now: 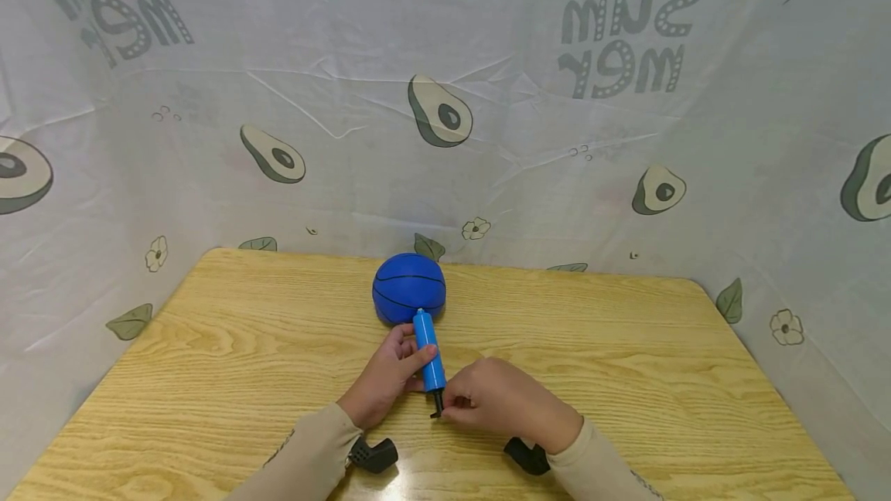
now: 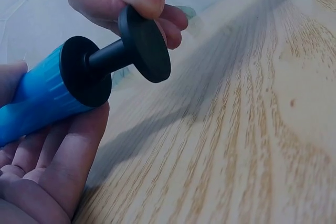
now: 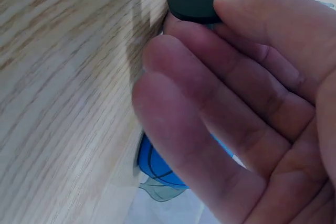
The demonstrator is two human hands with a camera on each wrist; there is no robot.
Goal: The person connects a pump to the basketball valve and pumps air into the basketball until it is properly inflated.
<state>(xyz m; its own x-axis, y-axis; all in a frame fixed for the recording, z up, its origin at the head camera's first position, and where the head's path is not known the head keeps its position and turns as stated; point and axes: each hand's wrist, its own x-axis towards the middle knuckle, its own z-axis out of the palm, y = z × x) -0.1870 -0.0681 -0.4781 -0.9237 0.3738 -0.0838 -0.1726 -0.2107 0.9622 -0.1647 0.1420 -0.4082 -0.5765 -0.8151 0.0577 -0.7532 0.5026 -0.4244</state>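
A blue hand pump [image 1: 428, 354] points away from me, its tip right at a blue ball with black lines [image 1: 408, 287]. My left hand [image 1: 390, 369] grips the pump's barrel, thumb on top and fingers beneath. At the near end a black rod sticks a short way out, ending in a flat round handle [image 2: 147, 45]. Thumb and fingers of my right hand [image 1: 497, 400] pinch the edge of that black handle [image 3: 199, 1]. The ball's near side is partly covered by the pump tip in the head view.
The wood-grain table [image 1: 278, 331] carries the ball near its back edge. Behind and at both sides hangs a pale cloth [image 1: 348, 199] printed with avocados, leaves and lettering. A black wrist device [image 1: 374, 455] sits at my left cuff, another [image 1: 527, 456] at the right.
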